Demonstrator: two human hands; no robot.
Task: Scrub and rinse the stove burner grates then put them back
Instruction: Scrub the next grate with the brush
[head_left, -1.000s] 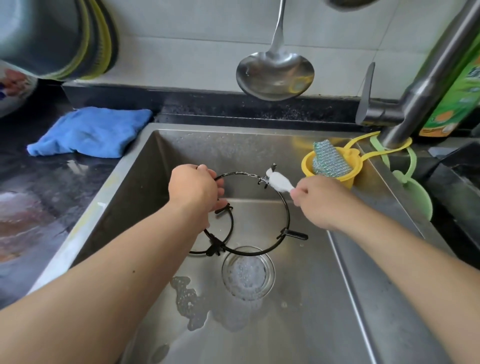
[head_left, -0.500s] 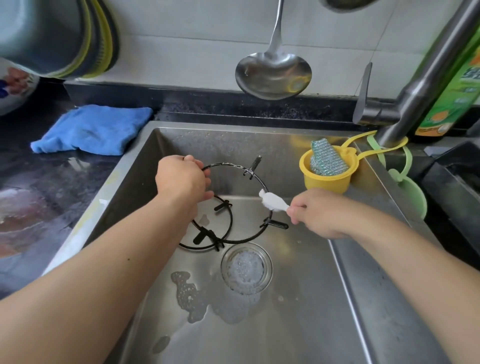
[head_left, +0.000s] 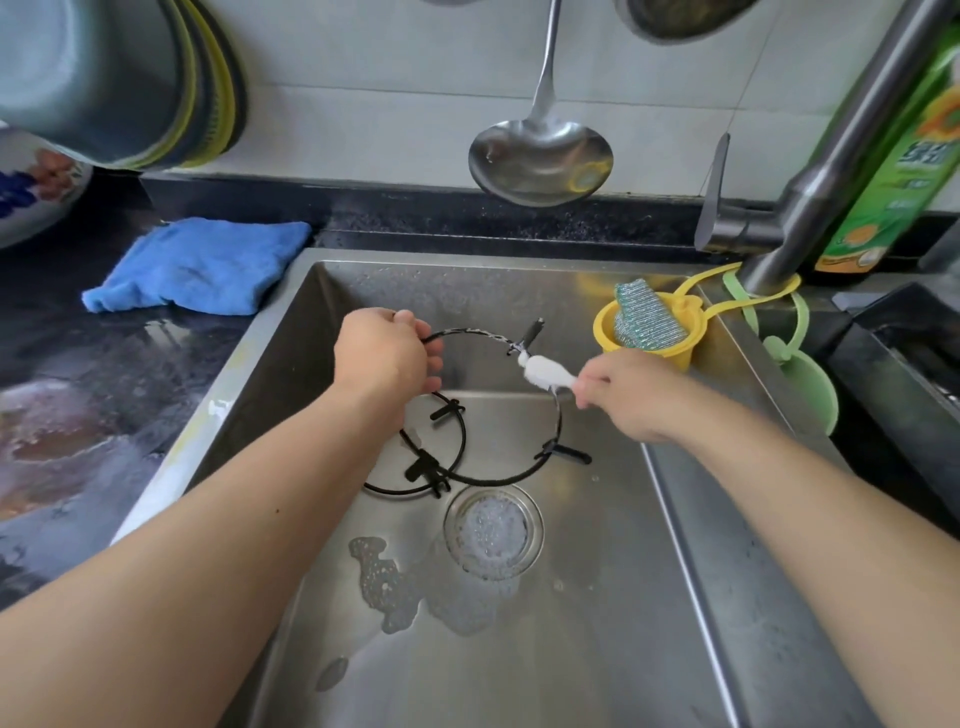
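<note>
**Scrubbing under way, rinse and refit still ahead of you**

You are working over the steel sink (head_left: 597, 649), its floor wet, with a patch of suds lying near the drain (head_left: 493, 530). The tap (head_left: 831, 171) rises at the far right and no water shows running from it. On the dark counter to the left lies a folded blue cloth (head_left: 202, 265); a ladle (head_left: 540, 156) hangs on the tiled wall behind.

Two black wire grates are in the basin. The larger grate (head_left: 558, 415) stands tilted up off the sink floor — your left hand (head_left: 384, 358) has its fingers curled round the far-left part of its ring and holds it there. A smaller grate (head_left: 457, 415) sits just behind your left wrist, overlapping the larger one near the drain; whether it lies flat I cannot tell.

Your right hand (head_left: 623, 395) pinches the handle of a small brush (head_left: 543, 371), its white, foamy head pressed against the ring just below the far prong. Foam streaks the top arc of the ring.

Judging from this, you are mid-scrub on the larger grate: the upper arc looks soaped, the lower arc and near prongs look bare. The smaller grate shows no foam, so it probably still needs scrubbing. After that, both need rinsing and returning to the stove.
</note>
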